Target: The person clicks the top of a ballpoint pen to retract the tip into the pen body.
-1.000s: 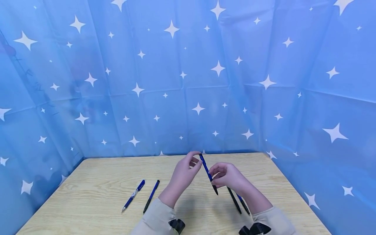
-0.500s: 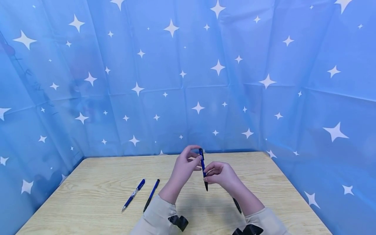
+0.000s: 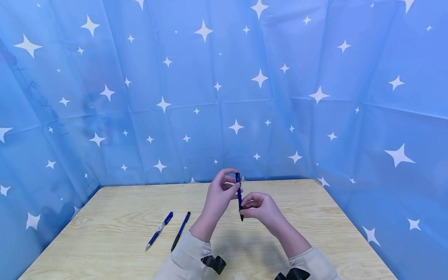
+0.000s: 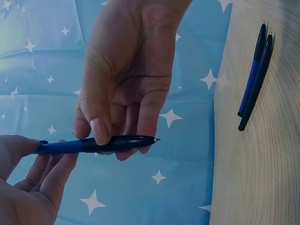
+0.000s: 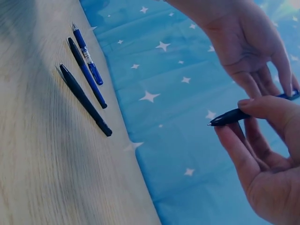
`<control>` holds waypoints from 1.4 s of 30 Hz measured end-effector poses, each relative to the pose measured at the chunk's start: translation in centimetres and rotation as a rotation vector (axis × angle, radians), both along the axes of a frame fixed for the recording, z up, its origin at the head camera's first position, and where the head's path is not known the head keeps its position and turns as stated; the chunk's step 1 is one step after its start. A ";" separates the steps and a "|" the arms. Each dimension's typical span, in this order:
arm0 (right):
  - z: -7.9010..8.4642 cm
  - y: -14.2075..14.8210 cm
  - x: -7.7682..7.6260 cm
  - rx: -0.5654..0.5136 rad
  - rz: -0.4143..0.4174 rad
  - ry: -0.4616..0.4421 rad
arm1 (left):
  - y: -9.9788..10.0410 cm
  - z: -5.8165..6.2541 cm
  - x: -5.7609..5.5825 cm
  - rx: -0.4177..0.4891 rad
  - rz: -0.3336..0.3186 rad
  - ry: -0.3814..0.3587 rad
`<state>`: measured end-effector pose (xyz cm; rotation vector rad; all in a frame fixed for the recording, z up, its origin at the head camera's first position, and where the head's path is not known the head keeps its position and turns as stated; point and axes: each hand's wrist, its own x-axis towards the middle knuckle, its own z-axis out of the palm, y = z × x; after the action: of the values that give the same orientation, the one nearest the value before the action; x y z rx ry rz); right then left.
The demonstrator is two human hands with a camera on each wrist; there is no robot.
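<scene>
Both hands hold one blue pen (image 3: 239, 191) with a black grip, nearly upright above the table in the head view. My left hand (image 3: 217, 196) grips its upper end, a fingertip at the very top near the clip. Lower down, my right hand (image 3: 260, 210) pinches the black grip (image 4: 119, 143) between thumb and fingers. A small metal point (image 4: 157, 139) sticks out of the tip. On the table to the left lie a blue pen with a white-patterned barrel (image 3: 159, 231) and a blue and black pen (image 3: 181, 231), side by side.
Two more dark pens (image 4: 258, 77) lie close together on the wooden table (image 3: 119, 202) in the left wrist view; the right forearm hides them in the head view. A blue curtain with white stars (image 3: 196, 85) stands behind the table and along its sides.
Both hands have raised the pen and moved it slightly left, turning it from slanted to nearly upright. The right forearm now covers the pens that showed beside it earlier.
</scene>
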<state>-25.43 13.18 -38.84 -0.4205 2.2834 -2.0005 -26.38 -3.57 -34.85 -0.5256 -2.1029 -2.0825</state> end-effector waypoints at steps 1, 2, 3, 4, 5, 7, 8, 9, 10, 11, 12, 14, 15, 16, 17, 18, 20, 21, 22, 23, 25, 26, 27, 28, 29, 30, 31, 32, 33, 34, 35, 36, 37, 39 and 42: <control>0.0 0.0 0.0 -0.004 0.007 -0.003 | 0.0 0.0 0.0 0.006 -0.003 -0.003; 0.0 0.0 0.0 -0.010 0.013 -0.005 | 0.0 0.0 -0.1 0.013 -0.007 -0.006; 0.0 0.0 0.1 -0.015 0.018 -0.007 | -0.1 0.0 -0.1 0.019 -0.009 -0.008; 0.0 0.0 0.1 -0.022 0.023 -0.011 | -0.1 0.0 -0.1 0.022 -0.011 -0.011; 0.0 0.0 0.1 -0.033 0.029 -0.016 | -0.1 -0.1 -0.1 0.026 -0.013 -0.011; 0.0 0.0 0.1 -0.051 0.040 -0.027 | -0.2 -0.1 -0.1 0.026 -0.014 -0.013; -0.1 0.0 0.1 -0.058 0.043 -0.028 | -0.2 -0.1 -0.1 0.025 -0.016 -0.012; -0.1 0.0 0.1 -0.065 0.047 -0.030 | -0.2 -0.1 0.0 0.023 -0.018 -0.012; -0.2 0.1 0.0 -0.067 0.048 -0.028 | -0.2 -0.1 0.0 0.023 -0.023 -0.010; -0.3 0.1 0.0 -0.069 0.047 -0.029 | -0.2 -0.2 0.0 0.022 -0.026 -0.010; -0.4 0.1 0.0 -0.065 0.047 -0.026 | -0.3 -0.2 0.0 0.020 -0.029 -0.010; -0.5 0.1 -0.1 -0.063 0.047 -0.019 | -0.3 -0.2 0.1 0.017 -0.034 -0.009; -0.6 0.1 -0.1 -0.062 0.048 -0.019 | -0.3 -0.2 0.1 0.017 -0.036 -0.012; -0.6 0.1 -0.2 -0.062 0.049 -0.022 | -0.4 -0.2 0.1 0.017 -0.035 -0.014; -0.6 0.0 -0.2 -0.065 0.053 -0.027 | -0.4 -0.2 0.2 0.015 -0.032 -0.017; -0.6 0.0 -0.2 -0.068 0.056 -0.029 | -0.4 -0.2 0.2 0.017 -0.031 -0.019; -0.7 0.0 -0.2 -0.070 0.064 -0.031 | -0.5 -0.2 0.2 0.017 -0.027 -0.024; -0.7 0.0 -0.2 -0.071 0.066 -0.035 | -0.5 -0.2 0.3 0.019 -0.026 -0.031; -0.7 0.0 -0.2 -0.071 0.070 -0.037 | -0.5 -0.2 0.3 0.020 -0.027 -0.032; -0.7 0.0 -0.2 -0.071 0.074 -0.038 | -0.5 -0.2 0.2 0.021 -0.030 -0.034; -0.7 0.0 -0.1 -0.071 0.078 -0.040 | -0.6 -0.2 0.2 0.022 -0.037 -0.036; -0.7 0.0 -0.1 -0.072 0.079 -0.042 | -0.6 -0.2 0.2 0.025 -0.042 -0.037; -0.6 0.1 0.0 -0.072 0.080 -0.040 | -0.5 -0.3 0.2 0.029 -0.048 -0.038; -0.6 0.1 0.0 -0.071 0.079 -0.040 | -0.5 -0.3 0.2 0.032 -0.052 -0.038; -0.6 0.1 0.1 -0.074 0.078 -0.037 | -0.5 -0.3 0.2 0.034 -0.054 -0.039; -0.6 0.1 0.0 -0.075 0.080 -0.032 | -0.5 -0.3 0.2 0.037 -0.056 -0.039; -0.6 0.1 0.1 -0.075 0.082 -0.027 | -0.5 -0.3 0.2 0.038 -0.056 -0.038; -0.6 0.1 0.1 -0.077 0.085 -0.026 | -0.5 -0.3 0.1 0.040 -0.057 -0.040; -0.6 0.2 0.1 -0.083 0.088 -0.024 | -0.5 -0.3 0.1 0.043 -0.057 -0.042; -0.6 0.2 0.1 -0.088 0.091 -0.025 | -0.5 -0.3 0.0 0.045 -0.056 -0.046; -0.6 0.1 0.1 -0.094 0.095 -0.026 | -0.5 -0.3 0.0 0.043 -0.055 -0.049; -0.7 0.2 0.0 -0.096 0.100 -0.026 | -0.5 -0.4 -0.1 0.044 -0.056 -0.048; -0.7 0.2 0.0 -0.099 0.102 -0.027 | -0.5 -0.4 -0.1 0.047 -0.057 -0.046; -0.8 0.2 0.0 -0.111 0.108 -0.028 | -0.5 -0.1 0.2 0.047 -0.056 -0.053; -0.9 0.1 -0.1 -0.116 0.106 -0.032 | -0.6 0.2 0.6 0.044 -0.057 -0.053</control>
<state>-25.57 13.31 -39.77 -0.5028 2.0870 -2.0782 -25.82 -4.12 -34.65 -0.5363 -2.0881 -2.1917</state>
